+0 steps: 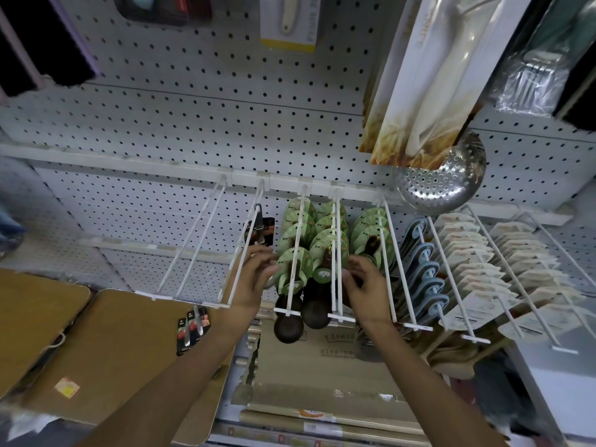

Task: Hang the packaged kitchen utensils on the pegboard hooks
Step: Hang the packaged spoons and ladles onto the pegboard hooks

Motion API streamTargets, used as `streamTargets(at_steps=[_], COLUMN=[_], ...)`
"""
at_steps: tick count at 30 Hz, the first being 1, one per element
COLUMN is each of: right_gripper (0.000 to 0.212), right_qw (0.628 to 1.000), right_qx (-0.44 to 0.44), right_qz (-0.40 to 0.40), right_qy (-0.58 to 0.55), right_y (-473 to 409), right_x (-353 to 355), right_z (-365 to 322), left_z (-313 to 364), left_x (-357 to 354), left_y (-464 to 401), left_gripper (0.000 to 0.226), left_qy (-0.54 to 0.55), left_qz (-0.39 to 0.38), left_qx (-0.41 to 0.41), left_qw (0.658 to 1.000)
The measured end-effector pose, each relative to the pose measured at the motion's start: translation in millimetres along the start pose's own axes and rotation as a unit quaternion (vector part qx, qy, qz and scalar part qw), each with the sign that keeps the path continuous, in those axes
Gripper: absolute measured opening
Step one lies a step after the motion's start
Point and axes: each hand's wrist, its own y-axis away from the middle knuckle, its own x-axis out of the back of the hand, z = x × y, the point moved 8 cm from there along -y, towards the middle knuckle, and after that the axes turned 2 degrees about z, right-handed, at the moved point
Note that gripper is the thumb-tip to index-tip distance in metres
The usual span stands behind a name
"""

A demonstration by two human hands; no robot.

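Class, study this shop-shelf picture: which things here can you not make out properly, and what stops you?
- Left hand, head view: fingertips motion-blurred; grip on the green-carded spoons unclear.
- Right hand: fingers partly behind a hook rod; what it holds is unclear.
- Card print: too small to read.
- Skimmer: handle hidden behind the white utensil pack.

Two tan wooden boards [106,343] lie flat at eight o'clock — one with a small yellow sticker [66,388] near its edge. Stacked beige boxes [322,382] with printed lettering sit at six o'clock, below the display.
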Motion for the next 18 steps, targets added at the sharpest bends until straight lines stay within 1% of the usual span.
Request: streamTargets(at_steps=[3,5,6,7,9,12,16,18], right_gripper=[0.004,0.013,0.016,0.019,0.023,0.024,0.027,0.032], right_qw=[1.000,1.000,1.000,1.000,1.000,0.999,0.999,0.999], right_qx=[0.028,0.030,0.031,0.030,0.030,0.038,0.031,0.030], right_qz=[0.007,0.006,0.004,0.003,0.003,0.006,0.020,0.019], right_qy=[-0.005,-0.003,-0.001,0.000,0.000,-0.003,-0.001,-0.016], right_y=[-2.9,-4.8,-5.3,-5.3,-4.8,-4.9,-5.3,-1.2], right_x=[-1.9,-4.4,-5.0,-4.8,-2.8,0.2,4.4,5.9], right_z=[-9.8,-9.0,-8.9,-9.9,-11.9,-12.3,-3.9,-8.4], left_z=[0.7,0.8,1.1,1.3,-2.4,-7.4,-7.5,-6.9], left_x=[-3.4,-6.4,-7.5,-8.7,-9.3,-8.5,-1.4,2.3], left_y=[2.7,2.2,0.7,-0.9,-2.7,-3.7,-2.5,-2.7], left_gripper=[0.015,0.004,0.009,0.019,0.031,0.028,0.014,0.012], left_qy=[-0.028,-0.042,-0.049,-0.050,-0.025,0.001,-0.032,-0.060], left_qz=[-0.009,-0.018,-0.017,-0.018,-0.017,-0.009,0.013,0.026], left_qx=[-0.024,-0.013,-0.009,-0.002,0.041,0.077,0.041,0.012], left_qw=[0.999,0.999,0.999,0.999,0.999,0.997,0.999,0.998])
